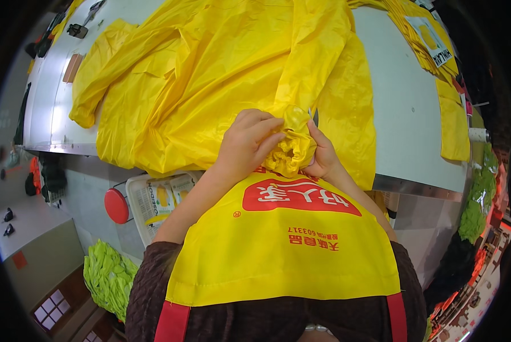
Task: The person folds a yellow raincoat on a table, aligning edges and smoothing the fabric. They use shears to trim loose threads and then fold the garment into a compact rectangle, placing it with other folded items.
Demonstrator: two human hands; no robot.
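Note:
A large yellow raincoat-like garment lies spread over the table, its thin fabric creased and shiny. At the table's near edge, close to my body, a gathered, ruffled sleeve cuff is bunched up between my hands. My left hand pinches the cuff from the left with its fingertips. On the other side my right hand is closed on the cuff, thumb up along it. A dark pointed blade shows just beyond the right thumb; the rest of that tool is hidden.
Folded yellow garments lie along the table's right side. A small brown block and a black object sit at the left. Below the table edge are a white basket holding packages, a red round stool and green fabric.

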